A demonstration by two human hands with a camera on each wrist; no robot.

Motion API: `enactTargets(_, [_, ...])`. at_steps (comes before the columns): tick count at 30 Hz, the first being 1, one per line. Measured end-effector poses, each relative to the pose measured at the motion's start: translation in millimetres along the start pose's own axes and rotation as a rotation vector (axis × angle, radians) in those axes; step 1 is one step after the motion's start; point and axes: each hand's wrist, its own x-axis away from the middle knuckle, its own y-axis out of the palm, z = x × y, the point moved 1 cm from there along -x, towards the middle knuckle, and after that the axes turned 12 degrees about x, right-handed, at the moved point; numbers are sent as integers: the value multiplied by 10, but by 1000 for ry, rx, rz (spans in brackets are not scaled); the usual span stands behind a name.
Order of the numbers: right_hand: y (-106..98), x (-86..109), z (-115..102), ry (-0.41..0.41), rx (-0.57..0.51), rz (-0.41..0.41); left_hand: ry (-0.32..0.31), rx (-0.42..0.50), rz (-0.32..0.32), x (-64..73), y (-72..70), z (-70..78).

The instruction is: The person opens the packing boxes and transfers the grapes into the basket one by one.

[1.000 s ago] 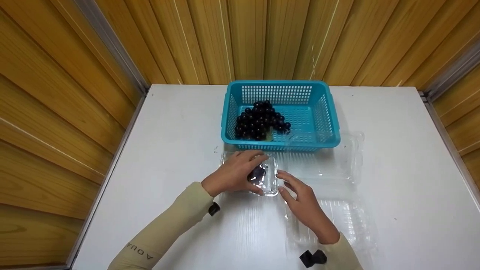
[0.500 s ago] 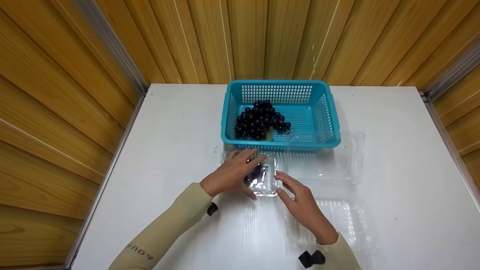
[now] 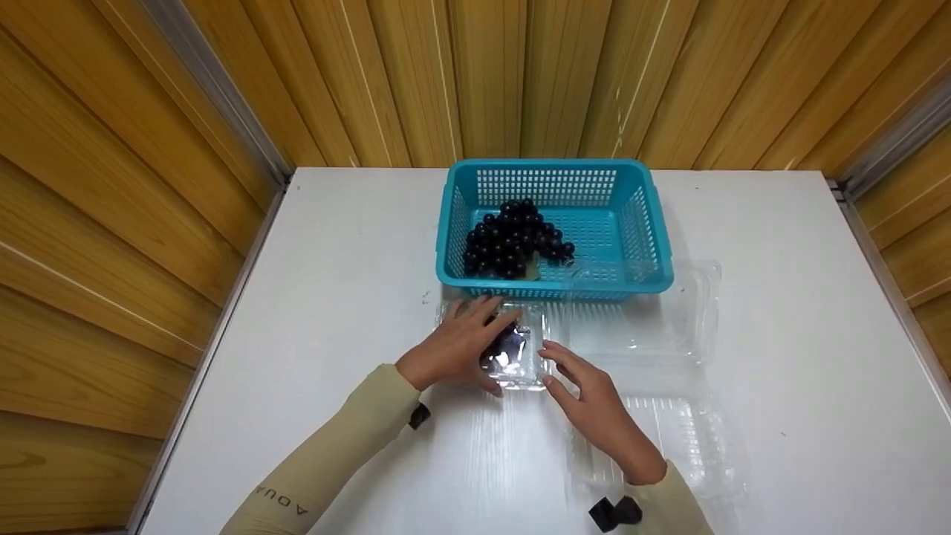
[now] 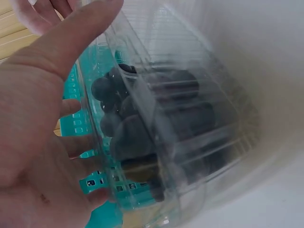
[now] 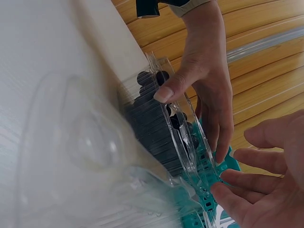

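A small clear plastic clamshell box [image 3: 532, 360] sits on the white table with its lid over dark grapes [image 4: 137, 137]. My left hand [image 3: 453, 345] rests across the left part of the lid with its fingers spread. In the right wrist view, the left thumb lies at the box rim. My right hand [image 3: 598, 405] is at the box's right edge, fingers extended and thumb apart, holding nothing. Its fingertips [image 3: 548, 349] are close to the rim; I cannot tell whether they touch. Part of the box is hidden under the left hand.
Behind the box stands a teal basket [image 3: 663, 245] with a bunch of dark grapes [image 3: 513, 241] on its left side. An open clear plastic container [image 3: 669, 327] lies at the right, its near half partly under the right forearm. Wooden panels [image 3: 490, 82] enclose the table [image 3: 334, 260].
My left hand has slid slightly left over the lid, uncovering more of it. The right hand has shifted slightly left, closer to the box's edge.
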Motion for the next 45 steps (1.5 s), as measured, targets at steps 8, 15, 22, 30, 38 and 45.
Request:
enactTargets(8, [12,-8,-10,-3,-11,-17,57,-51,38,11,28,-22])
enactTargets(15, [9,-9,-17,9,-31,-11,31,-5,38,17,41,-11])
enactTargets(22, [37,-16,-21,5,-20,-16,31,-38,73,19,95,-30])
enactTargets(30, [70,-26,-43,4,39,-28,32,-55,105,40,160,-37])
enactTargets(38, [153,-38,-92,-34,123,-7,71,-59,181,115,245,-32])
enactTargets(45, [228,-67,-131,-23,162,-4,94,-98,227,115,284,-16])
